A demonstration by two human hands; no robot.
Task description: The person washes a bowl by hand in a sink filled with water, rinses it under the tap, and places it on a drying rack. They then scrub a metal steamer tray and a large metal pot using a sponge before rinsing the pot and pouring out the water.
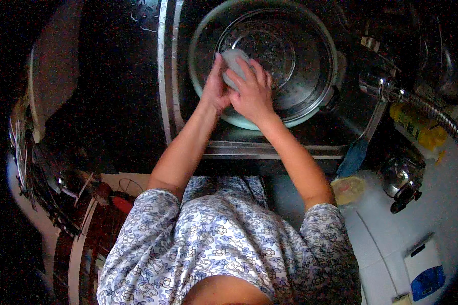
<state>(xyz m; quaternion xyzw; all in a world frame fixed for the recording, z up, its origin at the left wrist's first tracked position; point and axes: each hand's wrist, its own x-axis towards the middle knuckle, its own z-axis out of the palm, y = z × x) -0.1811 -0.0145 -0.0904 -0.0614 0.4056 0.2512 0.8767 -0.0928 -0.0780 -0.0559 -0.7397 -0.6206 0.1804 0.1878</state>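
Over the left part of a round glass lid or bowl (309, 110), my hands hold a pale, rounded object between them; its exact kind cannot be told. My left hand (216, 85) supports the pale object (233, 63) from the left and below. Spread across its right side are the fingers of my right hand (253, 89). The clear glass piece lies within a larger round basin with a pale green rim (198, 34), inside the metal-edged sink (168, 68). Dark specks show in the glass piece.
To the right are a chrome faucet (381, 84), a blue-ended utensil (353, 158), a yellow plastic package (418, 126) and a shiny metal vessel (399, 175). A metal rack (21, 160) stands at the far left. The sink's raised front edge (252, 150) runs beneath my forearms.
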